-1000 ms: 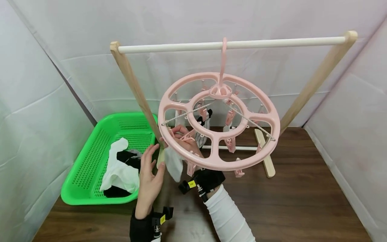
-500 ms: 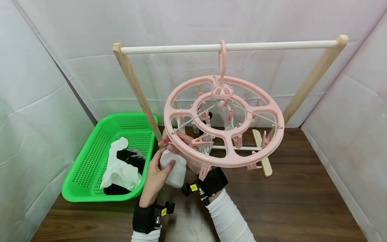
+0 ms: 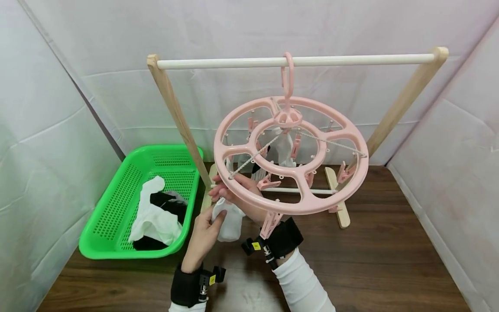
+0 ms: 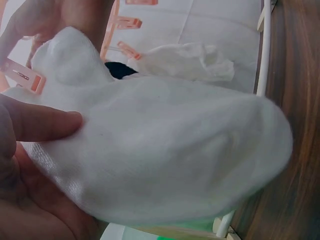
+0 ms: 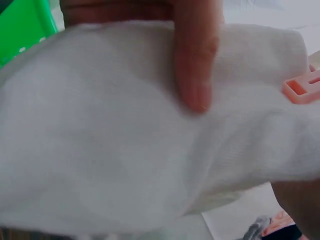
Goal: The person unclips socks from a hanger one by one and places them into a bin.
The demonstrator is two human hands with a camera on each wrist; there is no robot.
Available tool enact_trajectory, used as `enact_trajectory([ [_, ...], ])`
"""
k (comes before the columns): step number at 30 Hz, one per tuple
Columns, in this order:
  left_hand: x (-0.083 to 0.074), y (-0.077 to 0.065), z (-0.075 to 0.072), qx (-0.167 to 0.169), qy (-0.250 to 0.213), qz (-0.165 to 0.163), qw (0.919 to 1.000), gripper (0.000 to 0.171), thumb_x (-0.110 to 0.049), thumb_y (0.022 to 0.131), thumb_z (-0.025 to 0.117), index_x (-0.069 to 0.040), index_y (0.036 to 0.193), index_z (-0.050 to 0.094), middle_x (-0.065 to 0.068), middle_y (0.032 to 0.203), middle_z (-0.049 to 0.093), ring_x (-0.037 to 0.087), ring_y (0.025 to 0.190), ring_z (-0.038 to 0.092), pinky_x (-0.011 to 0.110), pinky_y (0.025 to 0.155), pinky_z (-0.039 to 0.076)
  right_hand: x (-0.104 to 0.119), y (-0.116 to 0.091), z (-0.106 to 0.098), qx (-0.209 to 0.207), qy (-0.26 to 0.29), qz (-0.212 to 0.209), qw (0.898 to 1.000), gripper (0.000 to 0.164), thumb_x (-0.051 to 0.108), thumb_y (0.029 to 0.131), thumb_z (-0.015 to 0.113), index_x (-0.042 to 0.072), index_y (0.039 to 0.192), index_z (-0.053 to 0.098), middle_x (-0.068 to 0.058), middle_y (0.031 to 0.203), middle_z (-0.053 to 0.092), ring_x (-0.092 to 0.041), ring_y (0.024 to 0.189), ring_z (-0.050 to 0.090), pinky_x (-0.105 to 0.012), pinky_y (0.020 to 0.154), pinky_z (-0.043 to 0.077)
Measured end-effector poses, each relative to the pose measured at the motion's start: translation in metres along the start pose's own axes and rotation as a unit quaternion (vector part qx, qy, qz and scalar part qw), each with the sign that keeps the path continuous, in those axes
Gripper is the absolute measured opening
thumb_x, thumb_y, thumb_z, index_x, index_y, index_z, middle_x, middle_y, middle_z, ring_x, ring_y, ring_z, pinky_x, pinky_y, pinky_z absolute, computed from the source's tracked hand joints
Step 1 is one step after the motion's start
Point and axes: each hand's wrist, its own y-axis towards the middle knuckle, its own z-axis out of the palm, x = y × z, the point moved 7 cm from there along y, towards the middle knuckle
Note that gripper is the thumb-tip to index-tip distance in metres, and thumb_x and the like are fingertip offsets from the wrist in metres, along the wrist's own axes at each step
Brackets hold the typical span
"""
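Observation:
A white sock (image 3: 231, 223) hangs beneath the left side of the pink round clip hanger (image 3: 312, 207). My left hand (image 3: 203, 234) pinches the sock near its top, thumb (image 4: 47, 122) across the fabric. At the same end, a pink clothespin (image 4: 26, 76) overlaps the sock in the left wrist view. My right hand (image 3: 249, 199) reaches under the ring and grips this clothespin, with some fingers hidden. Another white sock (image 4: 185, 62) and a dark-and-striped one (image 3: 258, 173) hang from clothespins further back.
The hanger hooks over a white rod (image 3: 218, 63) on a wooden stand (image 3: 175, 110). A green basket (image 3: 93, 242) at left holds white and black clothing (image 3: 156, 221). Loose pink clothespins (image 3: 270, 225) dangle around the ring. White cloth walls (image 3: 117, 34) enclose the brown table (image 3: 374, 260).
The left hand went from open beside the sock to pinching it. The ring has swung right and turned a little. The right hand stays by the sock's upper end.

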Motion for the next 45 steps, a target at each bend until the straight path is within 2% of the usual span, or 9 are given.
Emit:
enact_trajectory([
  [3, -0.001, -0.001, 0.004, 0.009, -0.003, -0.001, 1.0, 0.014, -0.003, 0.098, 0.055, 0.005, 0.098, 0.066, 0.016, 0.088, 0.067, 0.024, 0.076, 0.062, 0.03, 0.063, 0.049, -0.006, -0.002, -0.005, -0.017, 0.015, 0.026, 0.999, 0.087, 0.046, 0.087, 0.069, -0.029, 0.12, 0.04, 0.002, 0.092, 0.069, -0.01, 0.086, 0.066, -0.026, 0.079, 0.05],
  [7, 0.0, -0.004, 0.01, 0.02, -0.009, -0.003, 0.9998, 0.012, -0.003, 0.097, 0.055, 0.003, 0.093, 0.066, 0.013, 0.083, 0.066, 0.024, 0.073, 0.063, 0.029, 0.062, 0.049, -0.011, -0.005, -0.011, -0.023, 0.011, 0.059, 0.998, 0.09, 0.05, 0.085, 0.07, -0.026, 0.124, 0.042, -0.003, 0.094, 0.071, -0.01, 0.087, 0.067, -0.022, 0.072, 0.047],
  [11, 0.0, -0.008, 0.015, 0.031, -0.017, 0.001, 0.9994, 0.012, -0.003, 0.097, 0.056, 0.002, 0.096, 0.067, 0.013, 0.086, 0.068, 0.027, 0.074, 0.064, 0.029, 0.062, 0.05, -0.015, -0.009, -0.017, -0.028, 0.053, 0.086, 0.994, 0.081, 0.047, 0.084, 0.072, -0.021, 0.119, 0.046, 0.0, 0.098, 0.07, -0.01, 0.092, 0.067, -0.018, 0.064, 0.044],
  [16, -0.001, -0.011, 0.016, 0.034, -0.003, 0.004, 0.9994, 0.014, -0.003, 0.097, 0.056, 0.003, 0.103, 0.067, 0.013, 0.09, 0.068, 0.023, 0.075, 0.064, 0.029, 0.063, 0.05, -0.013, -0.014, -0.023, -0.034, 0.047, 0.047, 0.997, 0.048, 0.04, 0.085, 0.074, 0.007, 0.1, 0.043, -0.013, 0.1, 0.071, -0.014, 0.094, 0.067, -0.021, 0.066, 0.047],
  [18, 0.0, -0.012, 0.016, 0.032, 0.008, 0.005, 0.9994, 0.015, -0.002, 0.097, 0.055, 0.002, 0.105, 0.067, 0.013, 0.093, 0.068, 0.022, 0.077, 0.064, 0.029, 0.064, 0.051, -0.014, -0.017, -0.025, -0.032, 0.065, 0.032, 0.997, 0.042, 0.036, 0.087, 0.073, 0.01, 0.097, 0.041, -0.017, 0.101, 0.07, -0.016, 0.095, 0.067, -0.022, 0.067, 0.049],
  [24, 0.003, -0.014, 0.019, 0.032, 0.019, 0.006, 0.9993, 0.017, -0.001, 0.098, 0.054, 0.002, 0.107, 0.068, 0.015, 0.097, 0.069, 0.022, 0.079, 0.065, 0.03, 0.066, 0.052, -0.016, -0.027, -0.031, -0.037, 0.019, 0.004, 0.999, 0.033, 0.033, 0.091, 0.07, 0.01, 0.099, 0.047, 0.0, 0.102, 0.071, -0.012, 0.085, 0.066, -0.021, 0.066, 0.049],
  [27, 0.004, -0.015, 0.022, 0.035, 0.02, 0.002, 0.9992, 0.017, 0.0, 0.097, 0.054, 0.001, 0.107, 0.068, 0.015, 0.097, 0.069, 0.021, 0.079, 0.065, 0.03, 0.066, 0.052, -0.017, -0.031, -0.034, -0.036, 0.014, -0.005, 0.999, 0.03, 0.031, 0.091, 0.07, 0.009, 0.099, 0.052, -0.001, 0.101, 0.07, -0.013, 0.082, 0.065, -0.024, 0.072, 0.049],
  [34, 0.006, -0.017, 0.024, 0.036, 0.017, -0.002, 0.9992, 0.014, -0.001, 0.097, 0.055, 0.001, 0.102, 0.068, 0.013, 0.092, 0.069, 0.02, 0.077, 0.064, 0.03, 0.065, 0.051, -0.017, -0.033, -0.034, -0.018, 0.038, -0.003, 0.999, 0.024, 0.028, 0.092, 0.068, 0.01, 0.096, 0.053, -0.004, 0.11, 0.069, -0.019, 0.107, 0.063, -0.034, 0.095, 0.046],
  [45, 0.008, -0.022, 0.024, 0.044, 0.013, -0.011, 0.9989, 0.017, -0.002, 0.096, 0.057, 0.002, 0.109, 0.067, 0.015, 0.1, 0.068, 0.022, 0.083, 0.064, 0.031, 0.07, 0.052, -0.008, -0.033, -0.038, -0.014, 0.033, -0.043, 0.998, 0.017, 0.028, 0.097, 0.061, 0.013, 0.102, 0.055, -0.004, 0.108, 0.069, -0.019, 0.106, 0.063, -0.033, 0.093, 0.047],
])
